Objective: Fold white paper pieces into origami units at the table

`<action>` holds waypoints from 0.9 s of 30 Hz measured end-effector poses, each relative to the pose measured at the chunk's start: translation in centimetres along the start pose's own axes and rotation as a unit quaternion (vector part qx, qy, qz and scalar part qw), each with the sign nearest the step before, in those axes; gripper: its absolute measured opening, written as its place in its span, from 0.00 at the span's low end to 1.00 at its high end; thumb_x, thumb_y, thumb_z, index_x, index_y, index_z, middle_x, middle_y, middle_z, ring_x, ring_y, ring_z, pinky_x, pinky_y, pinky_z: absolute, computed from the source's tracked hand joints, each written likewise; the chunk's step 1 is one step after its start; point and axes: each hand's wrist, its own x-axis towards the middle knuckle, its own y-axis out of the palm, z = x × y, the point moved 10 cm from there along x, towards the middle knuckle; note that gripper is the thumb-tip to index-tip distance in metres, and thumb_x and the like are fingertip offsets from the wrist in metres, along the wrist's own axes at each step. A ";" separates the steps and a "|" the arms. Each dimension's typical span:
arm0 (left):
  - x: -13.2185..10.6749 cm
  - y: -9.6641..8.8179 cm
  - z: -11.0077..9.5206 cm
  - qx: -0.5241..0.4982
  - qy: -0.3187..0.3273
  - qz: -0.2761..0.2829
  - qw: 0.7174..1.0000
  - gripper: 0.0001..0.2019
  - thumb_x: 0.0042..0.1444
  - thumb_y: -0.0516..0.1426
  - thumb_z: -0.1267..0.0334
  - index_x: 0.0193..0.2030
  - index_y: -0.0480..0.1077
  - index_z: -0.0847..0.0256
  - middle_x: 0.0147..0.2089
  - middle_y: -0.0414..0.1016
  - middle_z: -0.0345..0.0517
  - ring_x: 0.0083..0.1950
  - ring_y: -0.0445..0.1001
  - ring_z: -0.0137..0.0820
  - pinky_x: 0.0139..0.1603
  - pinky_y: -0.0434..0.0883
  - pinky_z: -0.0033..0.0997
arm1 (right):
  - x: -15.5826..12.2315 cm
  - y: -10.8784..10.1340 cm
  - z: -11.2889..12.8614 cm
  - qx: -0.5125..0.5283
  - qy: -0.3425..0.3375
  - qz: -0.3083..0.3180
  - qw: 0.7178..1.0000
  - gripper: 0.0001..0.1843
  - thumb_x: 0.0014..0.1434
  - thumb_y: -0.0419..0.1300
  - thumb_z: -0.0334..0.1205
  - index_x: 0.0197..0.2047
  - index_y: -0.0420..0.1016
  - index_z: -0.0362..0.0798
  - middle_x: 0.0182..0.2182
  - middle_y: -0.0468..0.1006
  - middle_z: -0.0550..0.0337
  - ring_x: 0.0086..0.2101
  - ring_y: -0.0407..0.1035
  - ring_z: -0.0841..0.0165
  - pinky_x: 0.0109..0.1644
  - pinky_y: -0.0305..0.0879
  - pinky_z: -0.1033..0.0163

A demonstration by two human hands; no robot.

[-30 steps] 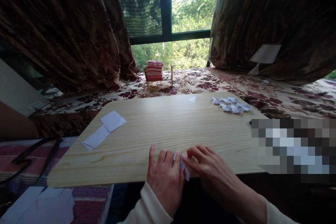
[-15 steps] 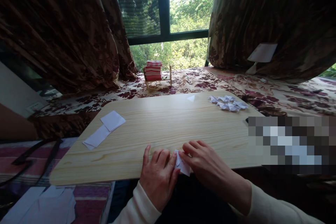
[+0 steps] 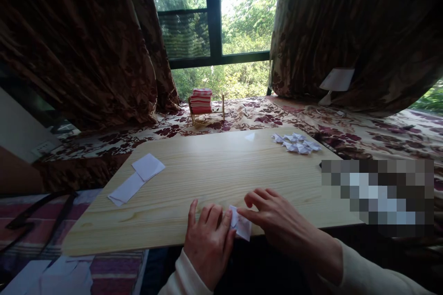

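Observation:
A small folded piece of white paper (image 3: pixel 243 227) lies at the table's near edge, between my two hands. My left hand (image 3: pixel 209 239) rests on the tabletop, its thumb and index finger closed on the paper's left side while the other fingers spread over the wood. From the right, my right hand (image 3: pixel 273 212) touches the paper's upper part with one extended digit, which looks like the thumb. Its other fingers are bent and held apart above the table. The undersides of both hands are hidden.
Flat white paper pieces (image 3: pixel 148 167) overlap on the table's left. Several folded paper pieces (image 3: pixel 298 144) cluster at the far right, with a small white triangle (image 3: pixel 249 136) nearby. More paper (image 3: pixel 65 276) lies lower left. A blurred-out object (image 3: pixel 377 198) borders the right edge.
My right hand has loosened and shifted slightly right, its index finger lifting off the paper. My left hand keeps its hold. The view has tilted up a little.

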 end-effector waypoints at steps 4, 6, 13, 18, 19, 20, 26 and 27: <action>-0.4 -0.8 0.1 -0.023 0.003 -0.022 0.999 0.12 0.61 0.50 0.61 0.46 0.72 0.57 0.41 0.73 0.47 0.47 0.68 0.38 0.62 0.47 0.56 | 0.2 1.1 0.5 0.012 0.010 0.017 1.000 0.12 0.58 0.55 0.30 0.45 0.71 0.51 0.36 0.70 0.57 0.36 0.60 0.64 0.38 0.52 0.60; -0.5 -1.3 0.3 -0.049 -0.005 -0.028 0.998 0.11 0.60 0.50 0.63 0.44 0.73 0.55 0.39 0.73 0.45 0.47 0.68 0.37 0.62 0.47 0.55 | 0.0 1.1 0.3 0.017 0.012 0.016 1.000 0.12 0.60 0.54 0.31 0.46 0.71 0.52 0.35 0.70 0.57 0.36 0.60 0.65 0.38 0.52 0.60; 3.0 0.6 2.8 -0.098 -0.086 0.065 0.989 0.05 0.52 0.55 0.67 0.29 0.72 0.57 0.33 0.71 0.43 0.41 0.68 0.36 0.54 0.59 0.48 | -0.1 0.6 0.5 0.005 -0.003 -0.015 1.000 0.15 0.58 0.54 0.26 0.45 0.70 0.53 0.35 0.70 0.59 0.35 0.60 0.66 0.37 0.52 0.60; 5.0 3.2 3.3 -0.060 -0.083 0.185 0.977 0.06 0.45 0.60 0.66 0.33 0.72 0.58 0.36 0.73 0.43 0.43 0.68 0.38 0.49 0.62 0.44 | -0.7 0.6 1.2 -0.011 -0.023 -0.034 0.999 0.14 0.57 0.57 0.31 0.47 0.69 0.49 0.36 0.70 0.58 0.34 0.60 0.65 0.38 0.52 0.59; 5.2 3.4 3.1 -0.059 -0.075 0.195 0.976 0.07 0.44 0.61 0.66 0.34 0.72 0.57 0.36 0.73 0.43 0.43 0.68 0.38 0.49 0.62 0.43 | -0.9 0.6 1.3 -0.012 -0.025 -0.035 0.999 0.14 0.56 0.58 0.31 0.47 0.68 0.49 0.36 0.70 0.57 0.34 0.60 0.65 0.38 0.52 0.59; 5.4 3.6 2.9 -0.059 -0.065 0.203 0.975 0.08 0.44 0.61 0.66 0.34 0.72 0.56 0.36 0.73 0.42 0.43 0.68 0.38 0.49 0.62 0.43 | -1.0 0.6 1.4 -0.011 -0.027 -0.035 0.999 0.15 0.57 0.58 0.32 0.48 0.68 0.49 0.37 0.71 0.57 0.34 0.60 0.64 0.38 0.52 0.59; 5.1 4.4 1.6 -0.062 -0.017 0.260 0.964 0.05 0.39 0.63 0.66 0.22 0.70 0.57 0.33 0.72 0.40 0.42 0.68 0.37 0.47 0.63 0.41 | -1.6 0.3 1.5 0.041 -0.014 -0.043 0.998 0.10 0.59 0.55 0.29 0.44 0.70 0.50 0.35 0.71 0.58 0.34 0.60 0.65 0.39 0.53 0.60; 5.0 4.4 1.4 -0.063 -0.015 0.264 0.962 0.05 0.39 0.63 0.66 0.22 0.70 0.57 0.33 0.72 0.39 0.42 0.68 0.37 0.47 0.63 0.40 | -1.6 0.3 1.4 0.057 -0.005 -0.037 0.998 0.11 0.58 0.55 0.29 0.43 0.71 0.50 0.35 0.71 0.58 0.34 0.60 0.65 0.39 0.53 0.60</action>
